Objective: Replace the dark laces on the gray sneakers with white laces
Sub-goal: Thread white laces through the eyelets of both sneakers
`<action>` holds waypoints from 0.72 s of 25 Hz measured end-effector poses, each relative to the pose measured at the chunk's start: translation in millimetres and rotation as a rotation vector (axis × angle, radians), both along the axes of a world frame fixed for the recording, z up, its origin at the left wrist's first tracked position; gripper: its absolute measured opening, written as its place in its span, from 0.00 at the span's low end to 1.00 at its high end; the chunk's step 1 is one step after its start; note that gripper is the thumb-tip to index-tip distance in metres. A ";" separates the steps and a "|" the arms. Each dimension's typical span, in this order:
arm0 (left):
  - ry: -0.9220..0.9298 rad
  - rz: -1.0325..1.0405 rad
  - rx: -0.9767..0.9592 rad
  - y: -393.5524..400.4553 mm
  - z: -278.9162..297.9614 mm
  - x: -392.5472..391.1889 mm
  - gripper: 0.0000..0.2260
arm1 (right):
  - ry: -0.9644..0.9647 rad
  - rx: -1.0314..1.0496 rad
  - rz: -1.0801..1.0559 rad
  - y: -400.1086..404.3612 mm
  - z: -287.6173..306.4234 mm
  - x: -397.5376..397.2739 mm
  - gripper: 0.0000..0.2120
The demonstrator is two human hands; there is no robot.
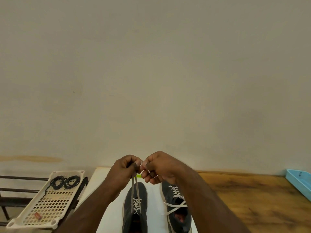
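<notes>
Two gray sneakers stand side by side on a white board. The left sneaker (134, 204) carries a white lace (136, 187) whose two strands run taut up to my hands above its toe. My left hand (125, 169) pinches those strands between thumb and fingers. My right hand (158, 167) sits right beside it, pinching the lace ends. The right sneaker (176, 207) is laced in white too, with its loose ends lying across the opening. Two coiled dark laces (64, 182) rest on a perforated cream tray (50, 209) at the left.
The white board (101, 179) lies on a wooden table (244, 199) against a plain wall. A light blue tray (299, 182) sits at the right edge. A small reddish object (37, 216) lies on the cream tray, which rests on a dark metal rack (20, 190).
</notes>
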State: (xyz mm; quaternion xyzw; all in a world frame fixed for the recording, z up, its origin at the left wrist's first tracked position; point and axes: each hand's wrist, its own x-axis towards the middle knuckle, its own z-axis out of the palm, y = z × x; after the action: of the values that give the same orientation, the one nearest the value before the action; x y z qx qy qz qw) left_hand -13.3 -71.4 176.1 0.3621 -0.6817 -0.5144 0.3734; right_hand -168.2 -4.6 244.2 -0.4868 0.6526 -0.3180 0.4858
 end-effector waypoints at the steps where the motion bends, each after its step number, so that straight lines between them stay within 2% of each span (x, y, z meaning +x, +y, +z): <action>1: 0.030 0.015 0.016 0.8 -3.5 -1.1 0.10 | -0.123 -0.017 -0.016 1.9 -5.5 0.3 0.10; 4: 0.102 0.059 0.084 2.2 -14.7 -4.9 0.10 | -0.433 -0.183 -0.166 1.8 -32.4 16.1 0.11; 7: -0.029 0.063 0.039 5.6 -33.4 -6.7 0.11 | -0.474 -0.351 -0.346 -4.7 -55.6 34.3 0.09; 8: -0.077 0.052 0.026 8.1 -38.5 -8.1 0.10 | -0.401 -0.402 -0.367 -7.6 -61.9 37.6 0.08; 9: -0.122 0.040 0.015 11.1 -42.3 -9.4 0.10 | -0.235 -0.456 -0.366 -10.4 -66.8 39.1 0.08; 10: -0.162 0.031 0.002 14.2 -45.2 -11.2 0.09 | 0.042 -0.503 -0.325 -14.4 -71.2 38.1 0.08; 12: -0.258 0.031 -0.056 16.7 -51.1 -12.6 0.09 | 0.716 -0.476 -0.086 -18.5 -75.8 37.7 0.05; 13: -0.314 0.035 -0.089 15.5 -55.4 -13.0 0.10 | 0.974 -0.414 0.051 -18.3 -75.8 38.5 0.05; 14: -0.369 0.046 -0.115 14.3 -59.1 -12.0 0.09 | 1.126 -0.352 0.142 -17.8 -75.4 37.9 0.07; 16: -0.417 0.077 -0.131 13.3 -65.0 -7.4 0.08 | 1.190 -0.231 0.175 -16.4 -74.3 34.0 0.09; 18: -0.402 0.088 -0.153 13.5 -69.8 -3.9 0.08 | 1.097 -0.083 0.146 -15.6 -73.0 29.2 0.10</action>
State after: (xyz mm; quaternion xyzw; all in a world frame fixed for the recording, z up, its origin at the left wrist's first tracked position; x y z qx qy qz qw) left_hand -17.2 -57.9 106.4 0.4575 -0.7630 -0.3618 0.2786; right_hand -139.0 -20.2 171.2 -0.6437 0.7615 -0.0089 0.0760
